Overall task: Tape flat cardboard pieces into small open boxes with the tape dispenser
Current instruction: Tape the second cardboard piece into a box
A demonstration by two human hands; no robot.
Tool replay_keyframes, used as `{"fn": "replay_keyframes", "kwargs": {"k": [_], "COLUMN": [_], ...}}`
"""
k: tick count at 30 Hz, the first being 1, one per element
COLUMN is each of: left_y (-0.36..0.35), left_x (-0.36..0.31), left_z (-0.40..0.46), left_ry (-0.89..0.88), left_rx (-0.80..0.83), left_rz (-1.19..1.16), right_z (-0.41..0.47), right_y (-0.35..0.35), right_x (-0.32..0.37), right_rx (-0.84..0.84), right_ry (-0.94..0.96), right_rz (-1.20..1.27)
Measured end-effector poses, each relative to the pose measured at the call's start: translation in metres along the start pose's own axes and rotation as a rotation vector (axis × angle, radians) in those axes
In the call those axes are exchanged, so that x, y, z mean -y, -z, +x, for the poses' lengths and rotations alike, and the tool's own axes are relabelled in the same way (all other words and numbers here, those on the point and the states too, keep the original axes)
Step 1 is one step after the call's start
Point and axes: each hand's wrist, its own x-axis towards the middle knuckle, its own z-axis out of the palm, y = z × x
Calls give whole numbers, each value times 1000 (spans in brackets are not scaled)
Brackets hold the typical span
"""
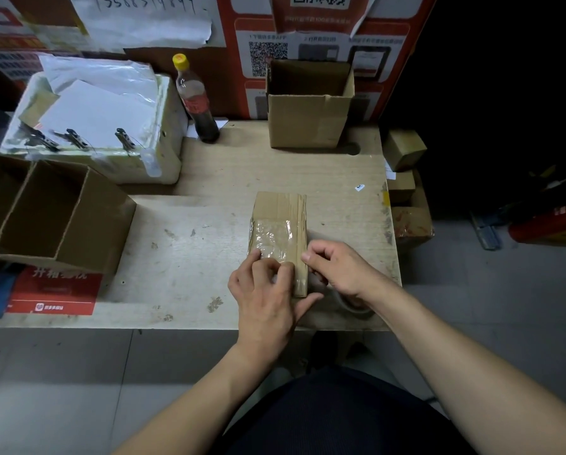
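A flat folded cardboard piece (280, 211) lies on the wooden table (209, 178) near its front right corner, with a patch of clear tape (270, 236) across its middle. My left hand (265, 293) rests on the near end, bent fingertips pressing the tape and thumb stretched along the near edge. My right hand (340, 269) sits at the piece's right edge, fingers curled under and thumb tip on that edge. A tape roll (352, 305) lies on the table under my right wrist, mostly hidden.
An open taped box (308, 123) stands at the back right. A dark bottle (198, 103) stands beside a foam box (157, 159) with papers and clips. Larger open cartons (88, 224) sit at the left. Small boxes (405, 149) are stacked off the right edge.
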Motion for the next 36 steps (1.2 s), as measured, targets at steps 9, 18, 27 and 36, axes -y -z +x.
{"fn": "replay_keyframes", "kwargs": {"k": [9, 18, 27, 36], "left_y": [-1, 11, 11, 26], "left_x": [1, 2, -1, 17], "left_z": [-3, -3, 2, 8], "left_ry": [-49, -8, 38, 12], "left_rx": [2, 40, 28, 68], "left_rz": [29, 79, 109, -186], "right_z": [-9, -13, 4, 15], "right_y": [-9, -5, -18, -11], "right_x": [-8, -10, 8, 14], "right_rx": [-13, 50, -42, -182], "right_ry": [-34, -109, -71, -31], "right_rz": [131, 199, 73, -232]}}
